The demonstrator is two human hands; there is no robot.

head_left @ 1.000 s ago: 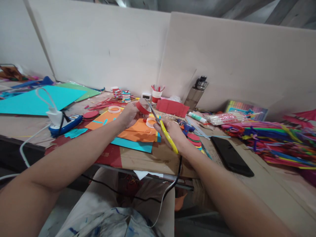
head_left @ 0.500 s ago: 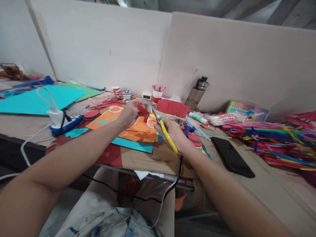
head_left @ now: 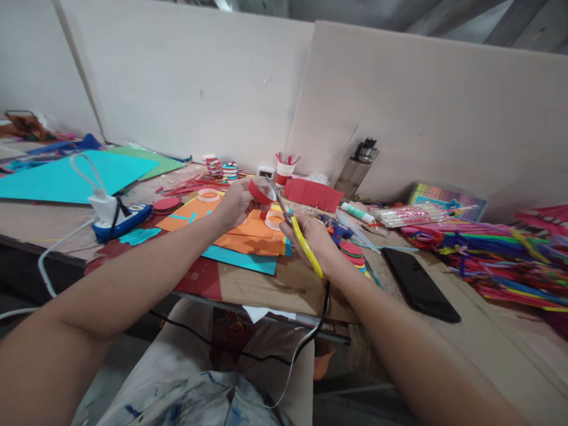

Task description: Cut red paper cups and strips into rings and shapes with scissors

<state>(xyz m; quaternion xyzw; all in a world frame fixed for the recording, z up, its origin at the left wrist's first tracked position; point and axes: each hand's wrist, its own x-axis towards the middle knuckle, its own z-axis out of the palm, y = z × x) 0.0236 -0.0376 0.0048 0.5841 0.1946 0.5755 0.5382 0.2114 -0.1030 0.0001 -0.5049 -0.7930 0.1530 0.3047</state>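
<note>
My left hand (head_left: 237, 204) is closed on a small red paper piece (head_left: 258, 192), held above the table. My right hand (head_left: 313, 242) grips yellow-handled scissors (head_left: 298, 234), and their blades reach up to the red piece. Under both hands lie orange paper sheets (head_left: 242, 234) over a teal sheet (head_left: 242, 260). A white ring (head_left: 273, 220) sits on the orange paper just below the scissors.
A black phone (head_left: 419, 284) lies to the right, with a heap of coloured pipe cleaners (head_left: 492, 260) beyond it. A large teal sheet (head_left: 66, 177), a white plug and a blue glue gun (head_left: 122, 219) sit left. Cup, bottle (head_left: 357, 168), red paper and pens stand at the back.
Both hands and the scissors stay almost where they were; the view has shifted slightly, and the scissors' blades stay at the red piece.
</note>
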